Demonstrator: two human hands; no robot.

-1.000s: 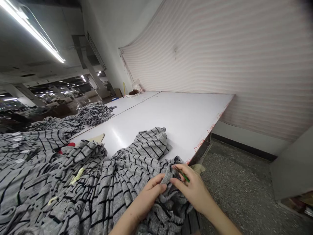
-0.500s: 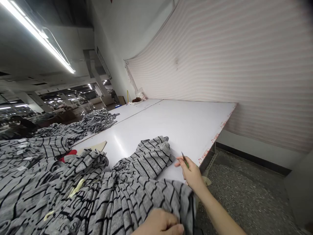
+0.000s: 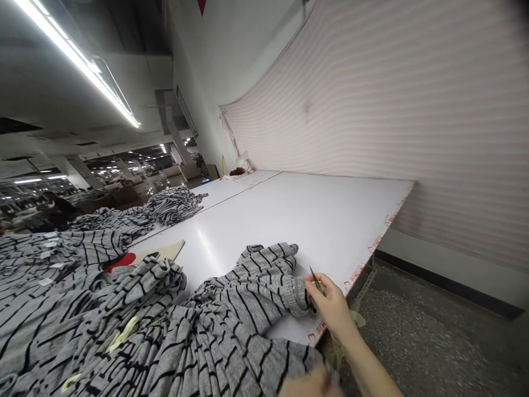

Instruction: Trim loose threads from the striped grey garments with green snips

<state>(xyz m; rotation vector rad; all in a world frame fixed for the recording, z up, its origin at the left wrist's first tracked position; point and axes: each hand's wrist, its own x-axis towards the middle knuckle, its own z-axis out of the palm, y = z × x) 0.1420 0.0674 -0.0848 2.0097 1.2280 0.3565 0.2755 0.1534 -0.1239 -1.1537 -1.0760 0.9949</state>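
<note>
Pinching a thin green tool [image 3: 316, 281] tight, the right hand [image 3: 331, 307] touches the end of a grey striped knit sleeve [image 3: 264, 275] on the white table [image 3: 330, 220]. The blurry left hand [image 3: 312, 384] lies near, its grip hard to tell.

From my remote view, a white cutting table [image 3: 330, 215] with red-marked edges stretches along a pale striped sheet [image 3: 372, 99] draped down the factory wall. A tan card [image 3: 163, 251] lies on the tabletop. A fluorescent tube [image 3: 78, 63] glares overhead, a red pennant [image 3: 201, 5] hangs high on the wall, and speckled concrete floor [image 3: 430, 325] spreads beside the table.
</note>
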